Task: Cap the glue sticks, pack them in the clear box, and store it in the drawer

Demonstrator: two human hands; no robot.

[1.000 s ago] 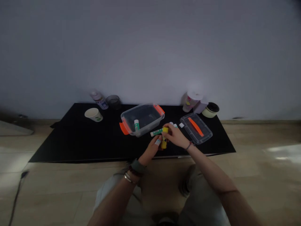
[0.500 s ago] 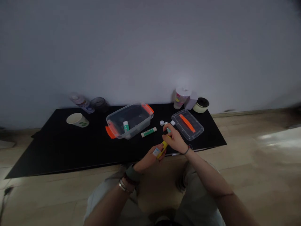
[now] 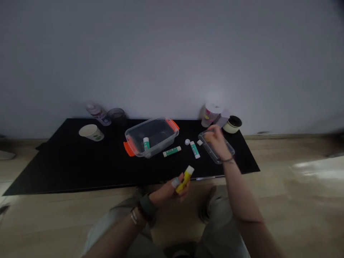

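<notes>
My left hand is closed round a yellow glue stick with a white end, held tilted at the table's front edge. Over the clear lid is my right hand, smeared by motion; its fingers are unclear, and it covers most of the lid's orange handle. Between the hands, a green-and-white glue stick lies near a round white cap and a small white piece. Another green glue stick lies beside the clear box, and one more green glue stick is inside it.
A paper cup lies tilted on the left of the black table. Behind it are a bottle and a dark cup. Back right stand a lidded cup, a pale box and a cream pot, against the wall.
My right hand has moved from the yellow glue stick, away and right, to over the lid. The green glue stick by its fingers now lies uncovered. My left hand has dropped slightly lower.
</notes>
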